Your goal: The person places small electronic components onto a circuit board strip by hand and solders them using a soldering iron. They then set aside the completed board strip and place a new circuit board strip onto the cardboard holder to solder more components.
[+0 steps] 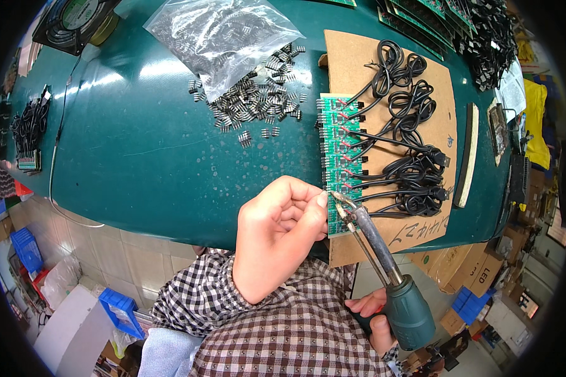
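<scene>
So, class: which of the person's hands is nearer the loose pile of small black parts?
Left. The left hand lies below the pile; the right hand sits lower still, gripping the soldering iron.

Glossy green table (138, 157), matt brown cardboard (443, 94), clear crinkled plastic bag (223, 34), metal-shafted soldering iron (383, 264) with matt green grip.

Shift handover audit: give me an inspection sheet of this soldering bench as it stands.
Surface: green table, a brown cardboard sheet laid on its right part.
Job's things: strip of green circuit boards on the cardboard; soldering iron tip at the strip's lower end.
Clutter: loose black pin headers spilling from a clear plastic bag; a fan at far left.
Grippers: left hand pinched at the board edge; right hand grips the iron's green handle.
Cables: black coiled leads run off the boards.
Surroundings: blue crates and cardboard boxes on the floor.
</scene>
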### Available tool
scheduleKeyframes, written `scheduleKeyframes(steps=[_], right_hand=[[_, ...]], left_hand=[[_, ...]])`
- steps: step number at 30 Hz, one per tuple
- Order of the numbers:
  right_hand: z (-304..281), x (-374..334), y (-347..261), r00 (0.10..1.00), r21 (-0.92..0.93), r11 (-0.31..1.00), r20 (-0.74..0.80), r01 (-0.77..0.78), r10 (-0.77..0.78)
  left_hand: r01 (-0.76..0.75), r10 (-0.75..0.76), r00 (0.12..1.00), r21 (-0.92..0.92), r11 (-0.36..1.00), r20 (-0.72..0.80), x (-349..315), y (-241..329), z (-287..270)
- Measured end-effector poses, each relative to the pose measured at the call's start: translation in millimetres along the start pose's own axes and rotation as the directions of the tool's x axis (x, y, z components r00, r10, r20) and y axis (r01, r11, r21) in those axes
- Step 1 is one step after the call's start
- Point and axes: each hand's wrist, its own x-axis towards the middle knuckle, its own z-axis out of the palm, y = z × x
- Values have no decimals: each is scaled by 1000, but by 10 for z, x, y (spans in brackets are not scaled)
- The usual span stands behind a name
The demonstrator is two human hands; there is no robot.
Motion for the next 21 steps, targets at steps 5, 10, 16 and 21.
scheduleKeyframes(steps=[5, 10, 16, 21], right_hand=[[-1, -2, -34, 999, -33, 998, 4, -54, 54], [44, -22, 4, 996, 29, 1000, -90, 3, 0], [-35, -26, 88, 999, 48, 998, -38, 37, -35], [139, 104, -30, 963, 186, 958, -197, 219, -182]], left_hand=[[-10, 10, 1000, 10, 1000, 2, 9, 4, 7], [17, -17, 1000, -27, 999, 0, 6, 15, 11], [29, -29, 1000, -36, 999, -1, 13, 32, 8], [12, -10, 998, 35, 999, -55, -86, 143, -66]])
